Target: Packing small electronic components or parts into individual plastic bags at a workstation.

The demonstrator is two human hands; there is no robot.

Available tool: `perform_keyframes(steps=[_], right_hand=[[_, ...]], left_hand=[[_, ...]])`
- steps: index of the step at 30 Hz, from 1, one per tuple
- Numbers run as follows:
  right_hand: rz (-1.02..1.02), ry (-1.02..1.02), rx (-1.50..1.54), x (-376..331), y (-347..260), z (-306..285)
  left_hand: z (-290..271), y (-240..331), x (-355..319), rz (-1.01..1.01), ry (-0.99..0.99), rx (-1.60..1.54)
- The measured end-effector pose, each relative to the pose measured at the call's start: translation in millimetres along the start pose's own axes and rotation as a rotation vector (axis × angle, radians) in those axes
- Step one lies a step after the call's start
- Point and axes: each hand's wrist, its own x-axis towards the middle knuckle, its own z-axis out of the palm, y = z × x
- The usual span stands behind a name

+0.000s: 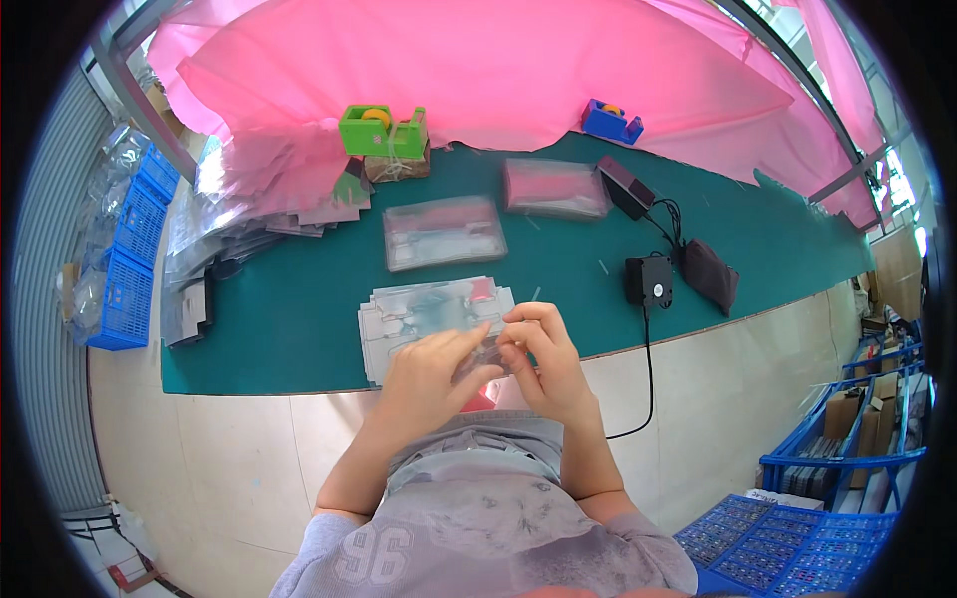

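A pile of grey-white printed sheets (373, 344) lies near the table's front edge, with a clear plastic sleeve (439, 299) on top that has a small red patch in its far right corner. My left hand (431, 377) rests over the near part of the sleeve, fingers stretched out and thumb apart. At the sleeve's right edge is my right hand (546, 361), its fingers bent and the thumb drawn toward the index finger. What lies between those fingertips is too small to make out. Beyond the pile sit two stacks of filled clear sleeves, a nearer one (446, 239) and a farther one (558, 187).
Loose plastic sleeves (269, 189) heap up at the left. Tape dispensers, green (384, 130) and blue (612, 122), stand by the pink cloth (478, 70). At right are a black box (648, 281) with a cable, a dark pouch (710, 276) and a dark block (626, 187). Blue crates (128, 299) stand left.
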Motion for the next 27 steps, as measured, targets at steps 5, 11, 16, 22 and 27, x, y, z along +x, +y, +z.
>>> perform_keyframes(steps=[5,11,16,22,27], right_hand=[[-0.006,-0.060,0.012,2.6,3.2,-1.8],[0.071,-0.048,0.052,0.5,7.3,-11.6],[0.095,-0.058,0.033,1.5,8.7,-14.9],[0.119,-0.050,0.006,1.5,6.6,-18.6],[0.127,-0.005,-0.022,2.3,5.5,-26.3]], left_hand=[[6.9,-18.7,-8.1,0.078,0.005,-0.037],[3.2,-16.0,-7.8,-0.020,-0.053,-0.052],[9.9,-21.1,-10.6,0.018,-0.065,-0.066],[11.9,-30.4,-14.4,-0.048,-0.150,-0.096],[4.7,-17.8,-12.5,-0.121,-0.115,-0.068]])
